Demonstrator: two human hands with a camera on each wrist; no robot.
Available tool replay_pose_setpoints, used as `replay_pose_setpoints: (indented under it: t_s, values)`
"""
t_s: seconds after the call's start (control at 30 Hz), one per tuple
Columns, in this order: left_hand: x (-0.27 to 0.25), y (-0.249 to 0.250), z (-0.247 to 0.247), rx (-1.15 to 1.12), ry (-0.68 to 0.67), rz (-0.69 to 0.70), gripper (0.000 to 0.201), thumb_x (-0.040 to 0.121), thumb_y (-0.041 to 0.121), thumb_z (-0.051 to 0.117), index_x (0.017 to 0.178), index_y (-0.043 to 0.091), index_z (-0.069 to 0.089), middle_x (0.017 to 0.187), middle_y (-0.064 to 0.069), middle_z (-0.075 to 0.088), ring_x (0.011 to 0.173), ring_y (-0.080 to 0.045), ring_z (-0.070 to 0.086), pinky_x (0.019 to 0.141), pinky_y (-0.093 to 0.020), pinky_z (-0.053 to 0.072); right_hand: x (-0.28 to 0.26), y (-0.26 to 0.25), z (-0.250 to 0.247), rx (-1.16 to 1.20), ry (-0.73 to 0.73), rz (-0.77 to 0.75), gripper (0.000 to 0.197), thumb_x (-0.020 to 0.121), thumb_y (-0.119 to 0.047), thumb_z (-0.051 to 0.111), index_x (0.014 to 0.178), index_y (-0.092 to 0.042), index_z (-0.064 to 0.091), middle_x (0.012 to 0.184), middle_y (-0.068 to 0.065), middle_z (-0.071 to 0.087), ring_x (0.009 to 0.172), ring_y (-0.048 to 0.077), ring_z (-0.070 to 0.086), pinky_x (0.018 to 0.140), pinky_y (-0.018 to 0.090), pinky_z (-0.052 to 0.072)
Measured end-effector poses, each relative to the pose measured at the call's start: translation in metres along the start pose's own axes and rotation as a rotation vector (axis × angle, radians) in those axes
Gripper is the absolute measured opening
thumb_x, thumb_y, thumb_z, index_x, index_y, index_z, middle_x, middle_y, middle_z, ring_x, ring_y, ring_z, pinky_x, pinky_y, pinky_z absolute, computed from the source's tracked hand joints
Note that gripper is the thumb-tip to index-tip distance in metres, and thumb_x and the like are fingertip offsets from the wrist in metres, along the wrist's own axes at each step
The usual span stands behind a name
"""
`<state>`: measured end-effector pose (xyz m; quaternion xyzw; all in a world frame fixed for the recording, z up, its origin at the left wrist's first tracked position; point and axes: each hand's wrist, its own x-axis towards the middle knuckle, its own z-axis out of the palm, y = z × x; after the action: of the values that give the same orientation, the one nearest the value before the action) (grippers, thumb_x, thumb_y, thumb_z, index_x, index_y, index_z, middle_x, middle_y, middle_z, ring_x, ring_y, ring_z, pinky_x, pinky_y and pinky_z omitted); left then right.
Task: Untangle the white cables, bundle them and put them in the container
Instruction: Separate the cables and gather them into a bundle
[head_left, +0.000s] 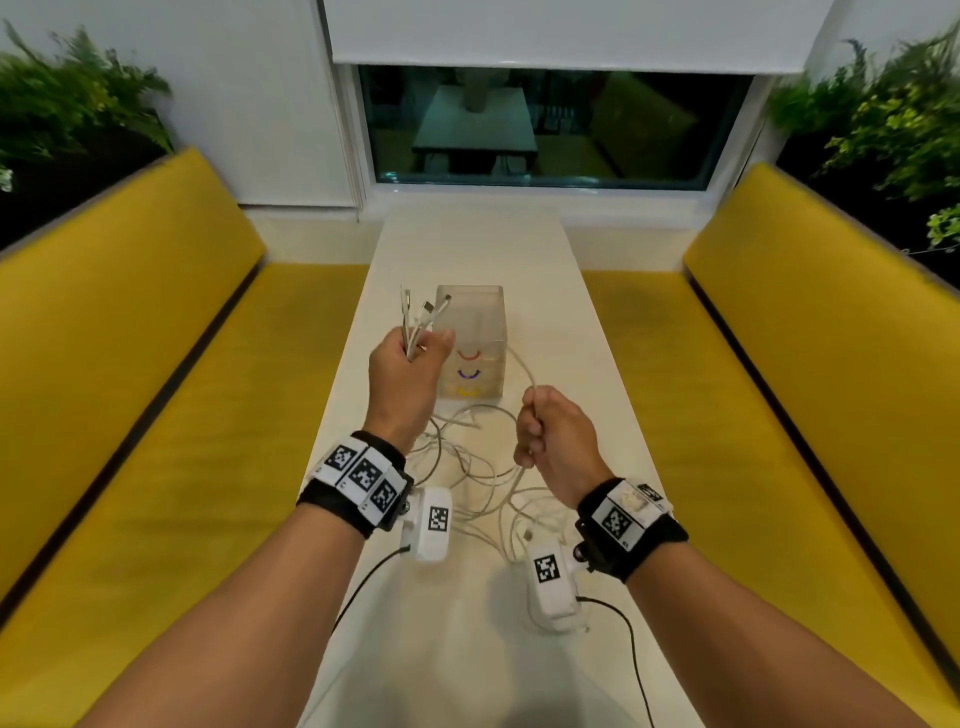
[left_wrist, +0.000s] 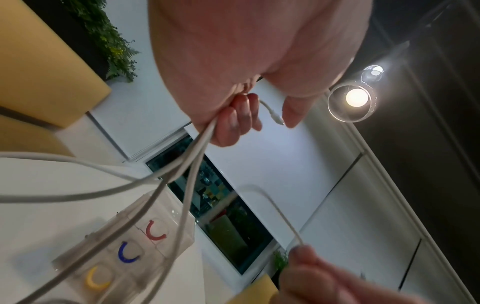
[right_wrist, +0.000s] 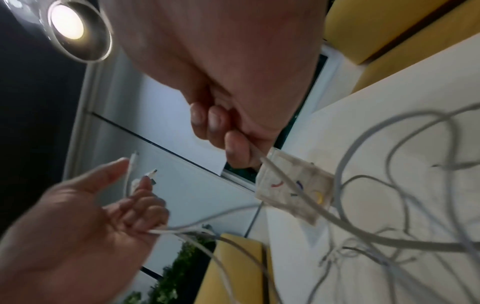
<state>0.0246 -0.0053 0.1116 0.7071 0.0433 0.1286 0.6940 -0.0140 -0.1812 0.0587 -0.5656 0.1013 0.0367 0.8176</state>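
My left hand is raised above the table and grips several white cable ends, their plugs sticking up past my fingers. From that fist the cables hang down to a loose white tangle lying on the table between my wrists. My right hand is closed in a fist round a single white cable that arches up toward the container. The container is a clear plastic box with red, blue and yellow arcs on its front, standing just beyond both hands.
A narrow white table runs away from me to a window. Yellow benches flank it on both sides, with plants behind them. Black leads run from the white wrist camera units.
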Motion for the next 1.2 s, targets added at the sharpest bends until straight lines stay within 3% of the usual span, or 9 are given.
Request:
replay_pose_setpoints:
  t_s: [0.2,0.3,0.4,0.53,0.67,0.77,0.97,1.13,1.2]
  values:
    - [-0.024,0.008,0.015,0.043,-0.219,0.061,0.035,0.097,0.032,0.068,0.071,0.01,0.06,0.049,0.014,0.049,0.045,-0.003,0.042,0.047,-0.019,0.037,-0.006,-0.023,0.019,-0.199,-0.187,-0.114,0.023,0.109,-0.026,0.04,0.096,-0.014,0.056,0.061,0.0,0.039,0.045,0.01,0.026,0.044,0.023,0.02]
    - [-0.024,0.002,0.02,0.126,-0.258,0.084,0.034,0.093,0.028,0.072,0.076,-0.001,0.065,0.062,-0.002,0.06,0.057,-0.014,0.053,0.056,-0.03,0.046,-0.01,-0.021,0.028,-0.326,-0.264,-0.113,0.022,0.107,-0.015,0.044,0.1,-0.001,0.059,0.063,0.003,0.043,0.044,0.009,0.029,0.043,0.021,0.022]
    - [-0.016,0.001,0.02,0.157,-0.199,0.078,0.024,0.092,0.018,0.066,0.082,-0.003,0.067,0.068,-0.017,0.067,0.058,-0.027,0.058,0.056,-0.042,0.055,-0.012,-0.016,0.027,-0.272,-0.312,-0.104,0.023,0.105,-0.016,0.05,0.088,-0.007,0.063,0.065,0.004,0.042,0.048,0.011,0.029,0.047,0.025,0.022]
    - [0.001,0.026,0.007,0.1,-0.05,0.102,0.027,0.101,0.024,0.06,0.076,0.019,0.068,0.051,0.01,0.046,0.046,-0.01,0.038,0.047,-0.026,0.033,-0.009,0.012,0.006,-0.312,-0.315,-0.069,0.031,0.105,-0.024,0.051,0.081,-0.01,0.067,0.061,0.002,0.044,0.05,0.016,0.037,0.051,0.03,0.036]
    - [0.019,0.047,-0.005,0.029,0.042,0.14,0.028,0.101,0.028,0.059,0.075,0.024,0.066,0.055,0.015,0.051,0.055,-0.008,0.046,0.054,-0.028,0.038,-0.013,0.055,-0.023,-0.379,-0.227,-0.016,0.032,0.105,-0.024,0.052,0.079,-0.01,0.066,0.061,0.0,0.048,0.055,0.015,0.044,0.057,0.026,0.042]
    - [0.027,0.059,-0.008,-0.055,0.091,0.15,0.028,0.102,0.031,0.058,0.078,0.02,0.065,0.055,0.003,0.042,0.047,-0.014,0.037,0.048,-0.029,0.034,-0.016,0.079,-0.033,-0.428,-0.216,-0.008,0.03,0.105,-0.021,0.052,0.081,-0.01,0.065,0.061,0.001,0.051,0.056,0.014,0.047,0.062,0.03,0.042]
    - [0.021,0.045,-0.008,-0.015,-0.022,0.078,0.033,0.091,0.047,0.068,0.071,0.024,0.054,0.059,0.008,0.042,0.057,-0.016,0.038,0.054,-0.033,0.039,-0.009,0.063,-0.029,-0.438,-0.162,0.012,0.025,0.101,-0.007,0.049,0.085,-0.007,0.068,0.061,0.008,0.058,0.053,0.017,0.048,0.053,0.027,0.037]
    - [0.025,0.028,-0.014,-0.256,0.113,-0.152,0.008,0.093,0.013,0.056,0.085,0.014,0.053,0.054,0.009,0.034,0.045,-0.009,0.029,0.045,-0.027,0.027,0.02,0.002,-0.043,-0.504,0.09,-0.031,0.02,0.097,-0.002,0.045,0.089,-0.003,0.063,0.07,0.019,0.067,0.045,0.011,0.054,0.045,0.019,0.04]
    - [0.025,0.022,-0.016,-0.332,0.129,-0.18,0.013,0.091,0.008,0.047,0.081,0.014,0.051,0.053,0.008,0.029,0.045,-0.01,0.024,0.044,-0.026,0.021,0.043,-0.012,-0.057,-0.6,0.196,-0.062,0.02,0.096,-0.008,0.047,0.087,-0.007,0.064,0.069,0.013,0.072,0.053,0.016,0.058,0.052,0.026,0.046]
